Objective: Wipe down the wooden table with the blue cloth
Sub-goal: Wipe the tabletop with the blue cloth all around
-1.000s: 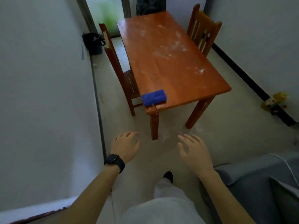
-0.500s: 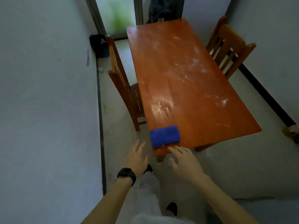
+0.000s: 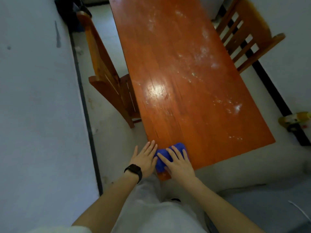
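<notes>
Hidden/unclear first:
- The blue cloth [image 3: 178, 147] sits at the near-left corner of the desk [image 3: 185, 84]. Its middle is under the right hand [image 3: 179, 165], so only the far lobe and left edge show.
- Right hand: released, fingers spread and roughly straight, lying flat on top of the cloth. The thumb is hard to make out, and I see no curl round the fabric.
- Left hand [image 3: 144, 158]: released, fingers straight and together, at the desk's left edge just beside the cloth. Can't tell if it rests on the wood or touches the cloth. There is a black watch [image 3: 133, 171] on that wrist.
- The desk's far end is cut off by the top edge. The near-left corner is covered by the hands.
- White smears [image 3: 202, 52] run along the right half of the desk top, with glare mid-desk.
- The left chair [image 3: 104, 73] and right chair [image 3: 244, 34] are both partly out of frame. The yellow object [image 3: 296, 120] on the floor at right is too blurred to identify.

Versus half a second ago:
- Both hands were short of the desk with nothing under them.
- The cloth was a flat folded rectangle, and now it is bunched.
- The camera is closer and steeper.
</notes>
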Demonstrator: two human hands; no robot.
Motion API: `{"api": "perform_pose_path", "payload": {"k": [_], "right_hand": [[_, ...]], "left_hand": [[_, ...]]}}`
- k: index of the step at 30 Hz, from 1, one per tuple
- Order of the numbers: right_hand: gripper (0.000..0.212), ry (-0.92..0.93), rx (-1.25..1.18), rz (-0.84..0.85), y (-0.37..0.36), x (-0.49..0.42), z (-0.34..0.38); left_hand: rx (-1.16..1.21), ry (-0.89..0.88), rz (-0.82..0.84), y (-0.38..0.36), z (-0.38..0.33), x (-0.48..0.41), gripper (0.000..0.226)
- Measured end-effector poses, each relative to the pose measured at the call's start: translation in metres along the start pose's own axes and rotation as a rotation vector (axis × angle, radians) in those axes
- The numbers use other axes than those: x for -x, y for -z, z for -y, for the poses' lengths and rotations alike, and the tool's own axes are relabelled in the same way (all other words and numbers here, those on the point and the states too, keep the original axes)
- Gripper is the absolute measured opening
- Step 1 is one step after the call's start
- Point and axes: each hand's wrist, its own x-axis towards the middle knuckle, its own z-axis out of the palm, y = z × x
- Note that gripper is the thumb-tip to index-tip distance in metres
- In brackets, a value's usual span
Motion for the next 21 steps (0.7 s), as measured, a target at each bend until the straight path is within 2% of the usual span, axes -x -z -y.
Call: {"api": "perform_pose_path", "payload": {"k": [5,9,13,16,18,21], "right_hand": [[0.073,0.115,0.084,-0.008,0.004,0.015,-0.039],[0.055,-0.062,-0.105,-0.035,0.022,0.025,-0.081],[0.053,-0.242,-0.263,-0.256,0.056,-0.003,-0.107],[0.055,-0.288,-0.253,-0.357,0.065,-0.037,-0.098],[0.055,-0.206,-0.177,-0.303,0.052,-0.047,-0.077],[0.050,0.033,-0.124,-0.240,0.008,-0.020,-0.049]], "left_hand": [[-0.011,-0.003,0.014,0.002,0.000,-0.003,0.059],[-0.003,-0.010,0.013,-0.001,0.002,-0.005,0.062],[0.013,0.014,-0.005,-0.007,-0.003,-0.004,0.063],[0.029,0.057,-0.002,-0.007,-0.011,-0.003,0.063],[0.049,0.091,-0.001,-0.004,-0.017,-0.002,0.062],[0.073,0.152,0.014,0.003,-0.028,-0.004,0.061]]}}
